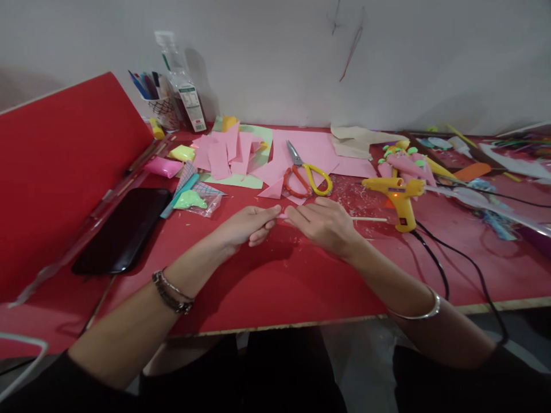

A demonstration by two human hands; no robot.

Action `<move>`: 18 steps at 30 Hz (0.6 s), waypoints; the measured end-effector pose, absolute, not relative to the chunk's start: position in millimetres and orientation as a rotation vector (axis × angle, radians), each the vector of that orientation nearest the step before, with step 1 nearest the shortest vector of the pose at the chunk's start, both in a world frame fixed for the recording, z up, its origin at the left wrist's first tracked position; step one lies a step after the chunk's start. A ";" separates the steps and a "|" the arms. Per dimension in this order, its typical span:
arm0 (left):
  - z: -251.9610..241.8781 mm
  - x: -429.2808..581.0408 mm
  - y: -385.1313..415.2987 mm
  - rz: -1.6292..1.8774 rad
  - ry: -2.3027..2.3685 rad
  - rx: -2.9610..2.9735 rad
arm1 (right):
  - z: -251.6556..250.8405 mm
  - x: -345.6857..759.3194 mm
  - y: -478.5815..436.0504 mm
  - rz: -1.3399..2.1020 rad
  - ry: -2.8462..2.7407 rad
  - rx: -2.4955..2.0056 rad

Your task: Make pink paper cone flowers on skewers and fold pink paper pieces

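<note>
Both hands meet over the red table, with a small pink piece (283,216) between their fingertips. My left hand (253,223) pinches its left end between thumb and fingers. My right hand (322,225) is closed around a thin pale stick (369,219), which sticks out to the right; the fingers touch the pink piece too. Just behind the hands lie scissors (306,175) with one red and one yellow handle. Pink paper pieces (228,152) are piled on a pale green sheet (252,182). A yellow glue gun (398,201) with a lit orange light is right of my right hand.
A black phone (123,230) and a red board (73,172) are at the left. Behind stand a bottle (185,92) and a pen cup (163,112). Pink cones (407,163) lie at the back right. Black cables (469,258) cross the table's right side. The table edge (275,327) is near.
</note>
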State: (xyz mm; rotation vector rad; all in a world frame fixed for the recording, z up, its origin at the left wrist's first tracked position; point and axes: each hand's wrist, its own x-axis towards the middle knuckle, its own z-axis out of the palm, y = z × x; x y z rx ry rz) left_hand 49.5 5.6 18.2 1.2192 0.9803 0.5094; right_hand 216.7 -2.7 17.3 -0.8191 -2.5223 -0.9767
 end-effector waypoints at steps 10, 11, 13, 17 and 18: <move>20.8 51.4 3.6 0.479 1.045 1.170 | 13.2 218.0 -0.1 -1.014 -2.497 -0.781; 20.7 51.2 3.7 0.477 1.043 1.167 | 13.3 217.9 -0.2 -1.023 -2.492 -0.777; 20.4 50.7 4.1 0.473 1.037 1.167 | 13.5 217.7 -0.6 -1.034 -2.485 -0.777; 19.8 49.6 4.6 0.473 1.030 1.185 | 13.3 217.7 -1.6 -1.005 -2.497 -0.798; 19.9 49.5 4.6 0.475 1.030 1.188 | 13.2 217.8 -1.6 -0.989 -2.503 -0.812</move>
